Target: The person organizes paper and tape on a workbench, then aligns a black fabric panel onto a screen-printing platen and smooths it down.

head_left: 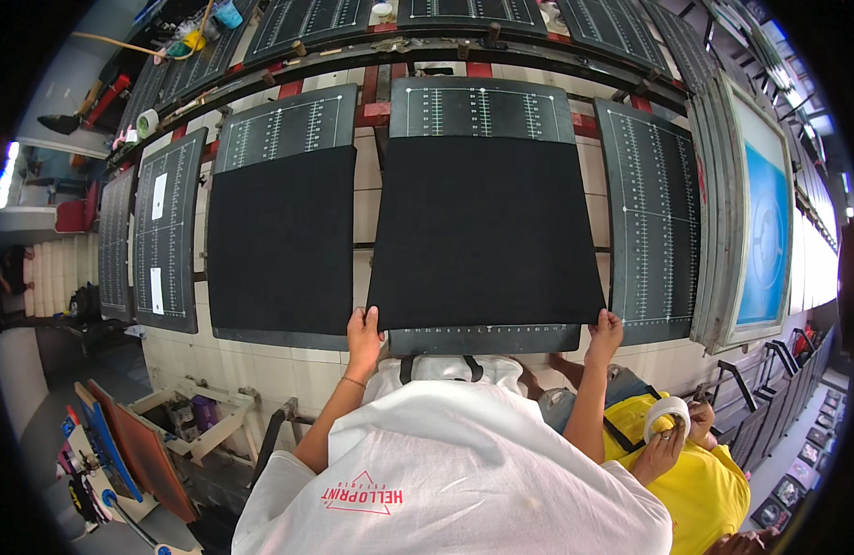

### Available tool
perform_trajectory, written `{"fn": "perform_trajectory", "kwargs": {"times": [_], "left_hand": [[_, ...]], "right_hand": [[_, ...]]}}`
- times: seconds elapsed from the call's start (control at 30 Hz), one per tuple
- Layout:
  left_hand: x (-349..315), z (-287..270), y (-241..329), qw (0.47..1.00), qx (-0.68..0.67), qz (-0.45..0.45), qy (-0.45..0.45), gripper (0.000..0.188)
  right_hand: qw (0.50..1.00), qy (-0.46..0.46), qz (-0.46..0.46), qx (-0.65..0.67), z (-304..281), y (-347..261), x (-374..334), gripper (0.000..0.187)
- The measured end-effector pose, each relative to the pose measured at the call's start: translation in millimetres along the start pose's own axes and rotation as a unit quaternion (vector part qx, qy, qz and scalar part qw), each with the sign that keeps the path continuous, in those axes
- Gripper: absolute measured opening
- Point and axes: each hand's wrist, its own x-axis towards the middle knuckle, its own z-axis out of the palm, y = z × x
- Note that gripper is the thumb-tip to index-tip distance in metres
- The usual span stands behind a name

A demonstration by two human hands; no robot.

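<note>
A piece of black fabric (487,231) lies stretched over a dark printing board (482,106) marked with white scales. My left hand (364,331) pinches the near left corner of the fabric. At its near right corner, my right hand (606,333) grips the edge between thumb and fingers. The near edge runs fairly straight between both hands, with a strip of the board showing below it. A second black fabric piece (281,240) covers the neighbouring board on the left, close to my left hand; neither hand visibly holds it.
A bare marked board (653,213) stands to the right, beside stacked screen frames (713,213). More boards line the far side. At lower right, a person in a yellow shirt (690,486) holds a roll of tape (667,419). Two white cards (159,196) rest on a left board.
</note>
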Motion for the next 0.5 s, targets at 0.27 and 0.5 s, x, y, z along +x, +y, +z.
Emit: {"fn": "perform_trajectory", "kwargs": {"times": [0.27, 0.5], "left_hand": [[3.5, -2.5, -4.4, 0.999, 0.05, -0.016, 0.01, 0.025], [29.7, 6.4, 21.6, 0.955, 0.254, 0.151, -0.006, 0.025]], "right_hand": [[0.992, -0.012, -0.051, -0.115, 0.9, 7.5, -1.0, 0.024], [0.849, -0.066, -0.119, -0.51, 5.0, -22.0, 24.5, 0.023]]}}
